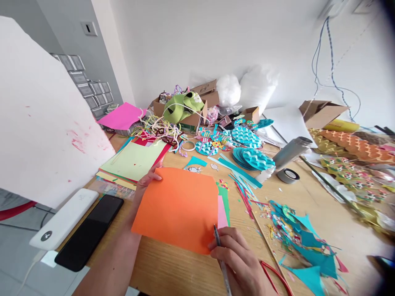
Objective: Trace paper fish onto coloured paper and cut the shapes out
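A sheet of orange paper (177,207) is held up over the table, tilted toward me. My left hand (149,177) grips its upper left corner, fingers partly hidden behind the sheet. At the lower right corner, my right hand (236,257) has a pen (221,261) in its fingers, point upward, and its fingertips touch the paper's edge. Pink paper (221,211) and green paper (225,199) show partly behind the orange sheet. Just beyond it lie a small paper fish cutout (214,167) and a teal paper piece (197,161).
A pale green sheet (132,160) tops a paper stack at left, near a black phone (89,232) and white power bank (64,218). To the right are teal scraps (311,244), red-handled scissors (276,275), a roll of tape (288,175) and a metal bottle (291,152).
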A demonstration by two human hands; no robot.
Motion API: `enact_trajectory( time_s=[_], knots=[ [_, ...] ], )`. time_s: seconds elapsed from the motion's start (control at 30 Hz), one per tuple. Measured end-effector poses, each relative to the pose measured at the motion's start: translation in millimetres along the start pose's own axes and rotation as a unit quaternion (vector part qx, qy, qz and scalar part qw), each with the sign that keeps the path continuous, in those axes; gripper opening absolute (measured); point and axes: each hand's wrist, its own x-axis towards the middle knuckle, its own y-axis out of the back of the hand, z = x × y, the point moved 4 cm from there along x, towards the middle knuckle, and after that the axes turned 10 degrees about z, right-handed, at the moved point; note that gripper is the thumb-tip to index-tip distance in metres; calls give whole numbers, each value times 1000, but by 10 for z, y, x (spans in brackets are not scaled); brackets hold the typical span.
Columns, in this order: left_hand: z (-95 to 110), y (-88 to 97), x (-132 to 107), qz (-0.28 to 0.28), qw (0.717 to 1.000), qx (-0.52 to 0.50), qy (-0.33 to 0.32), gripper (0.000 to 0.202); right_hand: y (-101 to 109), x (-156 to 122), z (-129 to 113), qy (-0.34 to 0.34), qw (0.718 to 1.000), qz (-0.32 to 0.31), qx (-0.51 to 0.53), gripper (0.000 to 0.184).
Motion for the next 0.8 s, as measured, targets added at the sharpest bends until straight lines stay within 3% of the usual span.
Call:
enact_trajectory(
  time_s=[0.17, 0.33, 0.47, 0.6, 0.67, 0.8],
  knots=[
    [-26, 59, 14, 16, 999, -30, -21, 9, 28, -31, -32, -17, 998, 54, -3, 37],
    [-34, 117, 113, 47, 993, -43, -101, 18, 162, -74, -41, -38, 976, 213, 19, 34],
    [-61, 93, 151, 57, 991, -87, -83, 26, 219, -45, -20, -67, 929, 358, 65, 29],
    [-117, 48, 125, 23, 996, -91, 6, 55, 210, -5, 121, -148, 867, 462, 113, 21],
    [-150, 34, 113, 6, 996, -77, 50, 63, 157, -30, 290, -238, 828, 481, 160, 17],
    [-173, 84, 151, 47, 997, -26, 47, 66, 2, -120, 609, -377, 771, 450, 247, 27]
  ],
)
